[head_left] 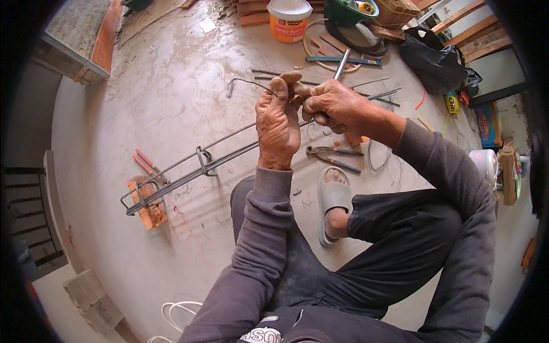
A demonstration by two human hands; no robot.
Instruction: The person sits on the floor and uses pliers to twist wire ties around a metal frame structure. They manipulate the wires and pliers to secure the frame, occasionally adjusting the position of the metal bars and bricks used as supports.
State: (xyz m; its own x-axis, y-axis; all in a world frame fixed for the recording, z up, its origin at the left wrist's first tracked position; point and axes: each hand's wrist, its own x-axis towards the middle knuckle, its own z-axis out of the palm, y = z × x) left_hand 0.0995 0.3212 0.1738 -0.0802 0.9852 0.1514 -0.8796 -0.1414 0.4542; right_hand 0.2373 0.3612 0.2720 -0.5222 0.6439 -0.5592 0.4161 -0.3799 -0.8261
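Observation:
My left hand [279, 117] is raised above the floor, its fingers pinched on a thin dark bent wire [251, 82] that ends in a hook shape at its left. Close against those fingertips, my right hand [338, 107] is closed around a shiny metal rod [342, 64] that sticks up out of the fist. The spot where the fingers meet is partly hidden. Beneath both hands runs a long frame of steel bars [229, 153], with a bent square stirrup [206, 161] around them. Its left end rests on an orange brick [153, 216].
Pincers [336, 158] lie right of the frame, near my sandalled foot [334, 200]. Red-handled pliers [150, 166] lie by the brick. Farther off stand an orange-and-white bucket [289, 23], a green basin [349, 12] and a black plastic bag [433, 60]. Loose wires [380, 157] lie at right.

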